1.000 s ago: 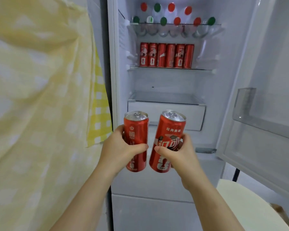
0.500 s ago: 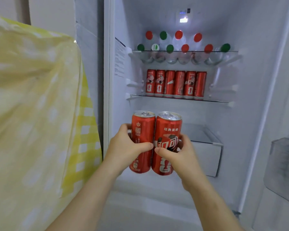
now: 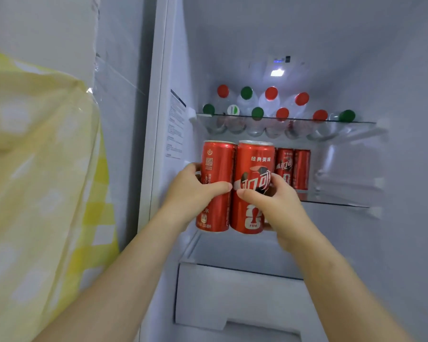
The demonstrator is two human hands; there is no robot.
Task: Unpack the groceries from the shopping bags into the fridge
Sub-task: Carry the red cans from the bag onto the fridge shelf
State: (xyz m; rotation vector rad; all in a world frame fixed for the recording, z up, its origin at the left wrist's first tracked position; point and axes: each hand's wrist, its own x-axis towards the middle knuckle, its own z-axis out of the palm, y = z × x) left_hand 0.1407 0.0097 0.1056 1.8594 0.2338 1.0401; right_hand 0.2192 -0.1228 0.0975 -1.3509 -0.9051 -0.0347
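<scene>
I hold two tall red soda cans upright and side by side in front of the open fridge. My left hand [image 3: 195, 191] grips the left can [image 3: 216, 166], and my right hand [image 3: 274, 206] grips the right can [image 3: 253, 169]. Both cans hang at the height of the middle glass shelf [image 3: 336, 202], at its left front. Behind them on that shelf stands a row of the same red cans [image 3: 293, 169], mostly hidden by the held ones.
Several water bottles [image 3: 269, 104] with red and green caps lie on the upper glass shelf [image 3: 361, 122]. A white drawer [image 3: 232, 292] sits below. A yellow checked cloth [image 3: 40, 181] hangs at the left, beside the fridge wall [image 3: 158, 144].
Both hands have lifted the cans up and forward into the fridge, from drawer level to the middle shelf, now covering most of the can row. The cans have come together.
</scene>
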